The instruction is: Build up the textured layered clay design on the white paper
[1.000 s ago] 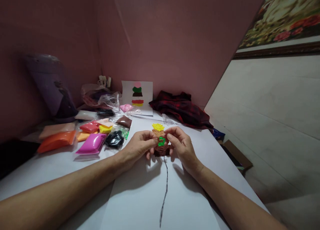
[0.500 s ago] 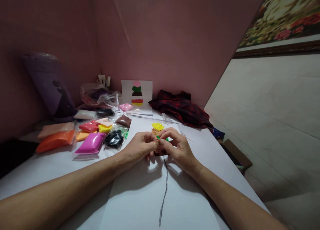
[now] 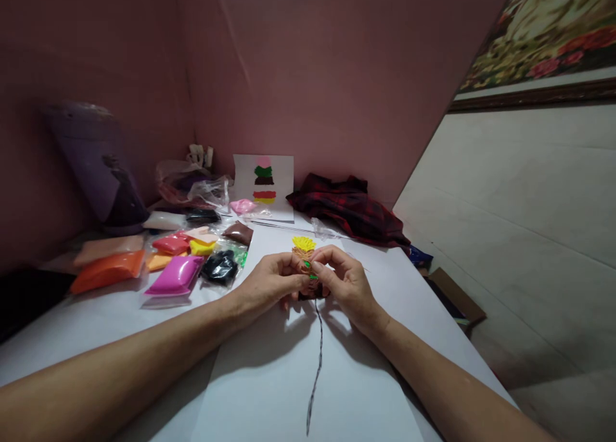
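Note:
A picture built of modelling clay lies on a white sheet of paper (image 3: pixel 269 378), with a yellow ruffled top (image 3: pixel 304 244), tan layers below it and a dark brown base (image 3: pixel 310 294). Over its middle, my left hand (image 3: pixel 274 276) has its thumb and forefinger bent together; what they hold is hidden. Facing it, my right hand (image 3: pixel 344 281) pinches at a bit of green clay (image 3: pixel 314 276) by its fingertips. From the base a dark grey twisted line (image 3: pixel 319 358) runs down the paper. Both hands cover part of the picture.
Bags of coloured clay, among them magenta (image 3: pixel 176 276), orange (image 3: pixel 106 272) and black (image 3: pixel 220 267), lie at left. A sheet with coloured clay bands (image 3: pixel 283 185) leans at the back beside a red-black checked cloth (image 3: pixel 349 208). A purple container (image 3: pixel 96 166) stands far left.
My fingertips have parted slightly and more of the tan layers and green clay shows between them. The green bit by my right hand has shifted left. Arms stay put.

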Demonstrator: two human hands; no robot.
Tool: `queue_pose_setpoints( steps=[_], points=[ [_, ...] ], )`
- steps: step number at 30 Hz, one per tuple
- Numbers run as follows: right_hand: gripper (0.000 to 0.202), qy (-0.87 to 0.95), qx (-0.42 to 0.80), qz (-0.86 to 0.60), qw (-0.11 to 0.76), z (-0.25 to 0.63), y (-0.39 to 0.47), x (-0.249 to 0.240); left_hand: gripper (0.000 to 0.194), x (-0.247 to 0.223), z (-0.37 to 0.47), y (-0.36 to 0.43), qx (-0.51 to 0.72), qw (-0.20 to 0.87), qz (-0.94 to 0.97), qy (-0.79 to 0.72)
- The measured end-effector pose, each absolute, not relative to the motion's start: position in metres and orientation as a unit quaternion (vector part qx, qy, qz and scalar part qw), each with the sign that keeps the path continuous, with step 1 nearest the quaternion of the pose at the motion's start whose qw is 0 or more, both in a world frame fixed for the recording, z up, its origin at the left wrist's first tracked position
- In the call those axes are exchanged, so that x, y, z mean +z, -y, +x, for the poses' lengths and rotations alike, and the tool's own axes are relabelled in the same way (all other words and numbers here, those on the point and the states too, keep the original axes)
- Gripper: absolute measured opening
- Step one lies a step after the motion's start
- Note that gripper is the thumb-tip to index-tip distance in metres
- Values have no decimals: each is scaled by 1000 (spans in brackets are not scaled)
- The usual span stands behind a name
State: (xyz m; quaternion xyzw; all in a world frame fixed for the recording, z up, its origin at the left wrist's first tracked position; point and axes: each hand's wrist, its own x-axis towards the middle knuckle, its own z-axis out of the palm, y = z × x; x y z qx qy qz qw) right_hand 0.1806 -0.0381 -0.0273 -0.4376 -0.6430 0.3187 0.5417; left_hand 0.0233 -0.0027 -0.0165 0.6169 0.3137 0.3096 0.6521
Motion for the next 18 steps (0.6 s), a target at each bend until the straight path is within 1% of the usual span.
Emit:
queue_pose_setpoints(
  steps=[6, 18],
  points=[
    [16, 644, 318, -435, 543, 181, 38, -28, 27, -17, 23, 2, 313, 653, 616, -308],
    [17, 637, 361, -422, 534, 179, 38, -27, 20, -19, 22, 1, 313, 640, 632, -305]
  ],
)
